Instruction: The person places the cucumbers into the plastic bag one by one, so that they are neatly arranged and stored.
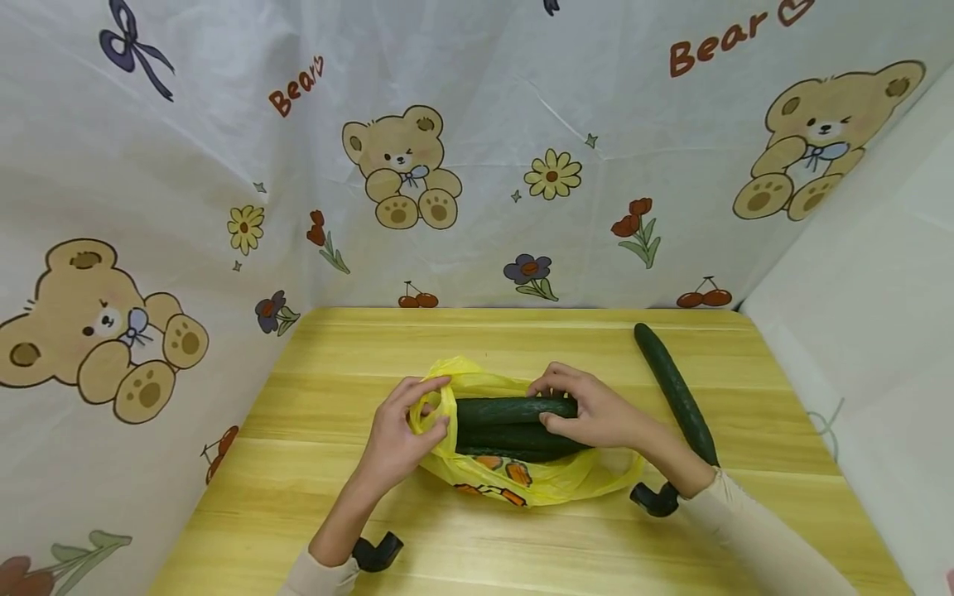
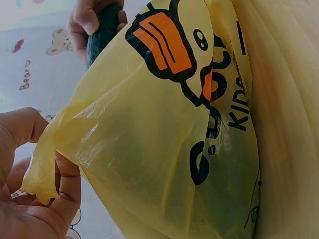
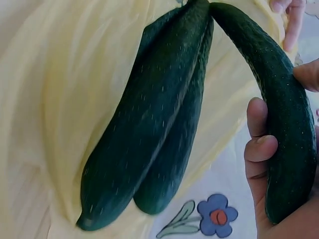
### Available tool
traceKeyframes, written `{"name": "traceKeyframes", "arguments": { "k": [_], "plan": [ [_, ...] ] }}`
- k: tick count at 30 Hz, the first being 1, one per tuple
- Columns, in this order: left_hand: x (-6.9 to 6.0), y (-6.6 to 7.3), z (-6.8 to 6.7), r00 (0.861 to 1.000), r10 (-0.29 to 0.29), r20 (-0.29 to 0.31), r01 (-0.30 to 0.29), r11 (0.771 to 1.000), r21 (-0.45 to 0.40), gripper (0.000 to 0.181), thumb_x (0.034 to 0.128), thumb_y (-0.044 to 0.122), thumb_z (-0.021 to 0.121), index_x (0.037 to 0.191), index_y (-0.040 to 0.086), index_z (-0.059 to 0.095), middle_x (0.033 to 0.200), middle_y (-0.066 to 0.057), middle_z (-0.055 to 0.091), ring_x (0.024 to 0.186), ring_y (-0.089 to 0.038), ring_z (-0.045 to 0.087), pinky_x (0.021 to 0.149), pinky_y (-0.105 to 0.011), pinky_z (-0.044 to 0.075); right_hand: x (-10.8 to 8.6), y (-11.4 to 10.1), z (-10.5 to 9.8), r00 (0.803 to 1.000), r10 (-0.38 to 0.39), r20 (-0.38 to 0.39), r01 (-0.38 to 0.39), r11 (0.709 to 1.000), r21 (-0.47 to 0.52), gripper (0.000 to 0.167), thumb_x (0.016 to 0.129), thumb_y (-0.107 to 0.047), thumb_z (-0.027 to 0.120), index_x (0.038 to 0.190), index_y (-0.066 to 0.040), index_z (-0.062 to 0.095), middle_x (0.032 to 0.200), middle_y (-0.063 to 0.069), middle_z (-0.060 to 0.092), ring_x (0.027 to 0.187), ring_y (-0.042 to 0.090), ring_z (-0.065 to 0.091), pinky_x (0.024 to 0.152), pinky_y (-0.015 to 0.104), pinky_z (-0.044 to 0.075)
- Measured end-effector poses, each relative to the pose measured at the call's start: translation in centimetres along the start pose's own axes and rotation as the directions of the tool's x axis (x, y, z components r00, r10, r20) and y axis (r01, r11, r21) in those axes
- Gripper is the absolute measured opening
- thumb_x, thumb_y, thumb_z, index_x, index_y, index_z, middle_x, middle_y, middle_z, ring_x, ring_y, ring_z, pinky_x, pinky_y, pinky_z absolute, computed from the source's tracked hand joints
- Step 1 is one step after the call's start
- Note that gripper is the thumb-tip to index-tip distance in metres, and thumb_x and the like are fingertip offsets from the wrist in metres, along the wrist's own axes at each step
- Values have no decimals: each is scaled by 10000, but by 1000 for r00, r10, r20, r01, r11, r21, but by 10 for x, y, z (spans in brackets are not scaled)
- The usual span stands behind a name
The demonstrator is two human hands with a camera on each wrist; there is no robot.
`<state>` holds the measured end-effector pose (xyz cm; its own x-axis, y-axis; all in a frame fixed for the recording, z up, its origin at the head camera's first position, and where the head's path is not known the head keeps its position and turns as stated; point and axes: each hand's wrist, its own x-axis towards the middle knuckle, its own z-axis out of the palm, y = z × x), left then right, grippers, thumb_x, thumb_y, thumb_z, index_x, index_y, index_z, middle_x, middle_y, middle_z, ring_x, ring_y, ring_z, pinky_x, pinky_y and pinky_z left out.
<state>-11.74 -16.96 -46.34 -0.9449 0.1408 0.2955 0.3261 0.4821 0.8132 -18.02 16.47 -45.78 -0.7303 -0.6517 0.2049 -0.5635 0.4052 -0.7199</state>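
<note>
A yellow plastic bag (image 1: 566, 488) with orange and black print lies on the table, its mouth spread. My left hand (image 1: 397, 434) holds the bag's left edge; in the left wrist view a gathered strip of the bag (image 2: 44, 172) passes between thumb and fingers. With fingers and thumb, my right hand (image 1: 604, 411) grips a dark green cucumber (image 3: 284, 109), whose far end reaches into the bag mouth. Below it, other cucumbers (image 3: 144, 114) lie side by side, partly inside the bag. Their far ends are hidden by the yellow plastic.
One more cucumber (image 1: 674, 389) lies slantwise on the wooden table (image 1: 335, 348), right of the bag and partly behind my right forearm. A bear-print cloth (image 1: 477, 248) hangs behind and at left, and a white wall (image 1: 857, 348) stands at right.
</note>
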Motion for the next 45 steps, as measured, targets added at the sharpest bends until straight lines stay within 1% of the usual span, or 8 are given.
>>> {"name": "traceKeyframes", "arguments": {
  "k": [6,12,18,21,26,34,40,45],
  "plan": [
    [0,0,-1,1000,9,-2,-9,1000,-6,548,930,89,801,1433,277,695,1248,46,648,981,-120,669,750,-278,563,12,-3,6,1000,-1,2,1,994,-111,322,966,-179,735,1268,-288,714,1097,-143,598,822,66,496,706,268,428],
    [-2,0,-2,1000,10,-10,-10,1000,-17,540,920,78,806,1417,263,705,1280,35,652,993,-127,671,788,-278,580,14,-7,5,999,-18,28,24,964,-265,307,978,-248,744,1284,-253,725,1135,-104,631,719,16,463,663,234,420],
    [-2,-1,-2,1000,-5,-3,5,1000,-18,544,924,83,804,1421,277,701,1289,46,650,1005,-140,674,816,-282,582,3,-8,1,996,-1,89,33,933,-359,321,1031,-329,730,1312,-173,730,1223,-23,691,948,107,688,830,345,598],
    [-2,-1,-1,1000,-7,-2,7,1000,-20,547,923,80,805,1420,284,701,1287,45,652,1004,-145,670,788,-277,576,-2,-5,-1,994,14,109,27,933,-360,335,1040,-344,722,1320,-160,730,1248,-10,698,1092,186,710,940,430,607],
    [-3,-1,0,1000,-5,-7,5,1000,-21,556,913,70,810,1418,279,706,1294,35,655,994,-138,668,750,-273,566,-8,2,-3,994,28,107,9,943,-331,327,1047,-324,715,1330,-160,720,1270,-2,701,1159,229,697,984,465,592],
    [-4,-1,-2,1000,-17,-5,16,1000,-20,555,930,82,800,1435,287,695,1290,49,640,996,-141,674,745,-273,561,-19,10,-13,997,52,59,-30,945,-325,310,1040,-297,728,1312,-148,726,1267,4,718,1174,236,701,1010,482,587],
    [-6,-2,1,1000,-30,10,30,999,-37,578,925,73,803,1452,279,686,1283,29,639,1009,-163,657,738,-264,558,-47,23,-23,992,123,-8,-120,945,-304,327,1053,-325,708,1326,-146,717,1279,6,718,1178,267,696,996,516,582],
    [-5,-1,1,999,-32,3,32,999,-37,576,925,75,802,1452,279,687,1269,35,646,1021,-167,662,722,-267,556,-72,40,-32,986,107,-128,-144,935,-325,278,1045,-232,720,1306,-138,727,1267,16,734,1130,260,700,933,483,597]
  ]
}}
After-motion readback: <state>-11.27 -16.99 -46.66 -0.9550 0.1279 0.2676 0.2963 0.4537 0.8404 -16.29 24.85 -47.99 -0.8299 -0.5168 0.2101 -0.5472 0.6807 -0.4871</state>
